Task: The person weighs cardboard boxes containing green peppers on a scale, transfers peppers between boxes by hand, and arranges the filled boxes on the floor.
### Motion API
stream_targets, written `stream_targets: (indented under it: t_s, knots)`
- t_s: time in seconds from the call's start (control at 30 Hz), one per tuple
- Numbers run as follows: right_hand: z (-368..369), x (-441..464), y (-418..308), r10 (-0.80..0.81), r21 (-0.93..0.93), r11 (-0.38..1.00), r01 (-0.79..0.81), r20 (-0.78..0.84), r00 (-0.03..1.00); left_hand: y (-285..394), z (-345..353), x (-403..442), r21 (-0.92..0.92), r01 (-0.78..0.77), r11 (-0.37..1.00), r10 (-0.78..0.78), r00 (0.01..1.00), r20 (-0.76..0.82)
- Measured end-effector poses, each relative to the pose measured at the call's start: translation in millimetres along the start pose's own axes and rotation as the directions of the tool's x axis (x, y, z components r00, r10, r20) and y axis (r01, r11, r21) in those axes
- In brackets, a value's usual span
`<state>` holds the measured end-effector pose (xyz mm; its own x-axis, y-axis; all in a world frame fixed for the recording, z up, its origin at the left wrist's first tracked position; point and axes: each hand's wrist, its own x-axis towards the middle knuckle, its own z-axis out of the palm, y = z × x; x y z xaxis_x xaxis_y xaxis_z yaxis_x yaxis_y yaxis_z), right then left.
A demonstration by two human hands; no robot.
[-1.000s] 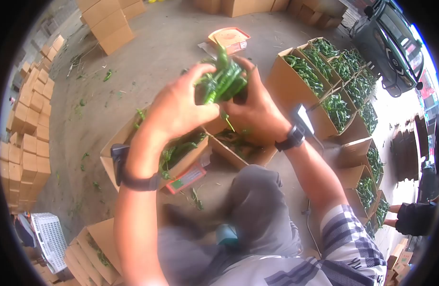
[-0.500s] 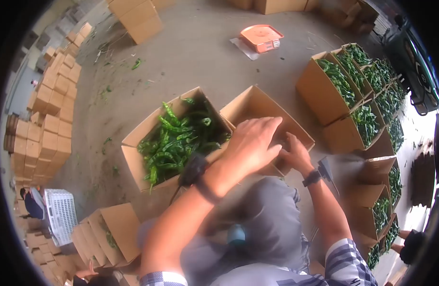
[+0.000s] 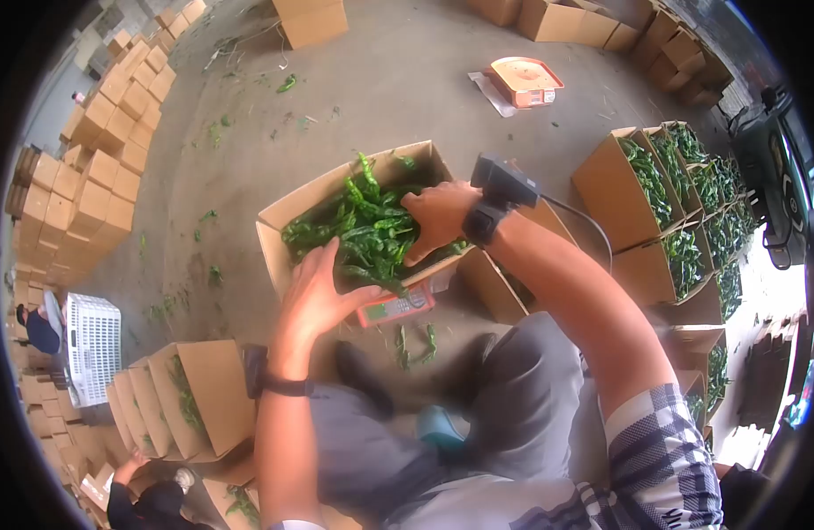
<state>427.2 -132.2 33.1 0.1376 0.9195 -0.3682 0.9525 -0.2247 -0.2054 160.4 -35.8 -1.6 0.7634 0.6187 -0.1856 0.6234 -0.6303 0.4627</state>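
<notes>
A cardboard box [image 3: 274, 265] in front of me is filled with long green peppers [image 3: 372, 234]. My left hand [image 3: 317, 287] is at its near left edge, thumb and fingers spread wide against the peppers. From the right, my right hand [image 3: 441, 216] reaches into the same box, thumb and fingers apart around the pepper heap; some fingertips are hidden. A red scale [image 3: 396, 306] with a display shows under the box's near side. Beside it on the right stands a second cardboard box [image 3: 491, 287], partly covered by my right arm.
Loose peppers [image 3: 416, 346] lie on the floor by my feet. Pepper-filled boxes [image 3: 632, 208] stand on the right. An orange scale [image 3: 526, 81] sits farther ahead. Stacked cartons [image 3: 98, 185], a white crate [image 3: 93, 349] and people are on the left.
Both hands have moved left from the second box to the pepper-filled box. The view has shifted, and the red scale and floor peppers now show below the box.
</notes>
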Motion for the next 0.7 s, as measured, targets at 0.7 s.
stream_targets:
  t_s: [0.7]
  knots:
    - [69, 36, -12, -0.147, -0.171, 0.977, 0.125, -0.122, 0.982, -7, 20, 38, 0.072, 0.017, 0.997, -0.017, 1.000, 0.001]
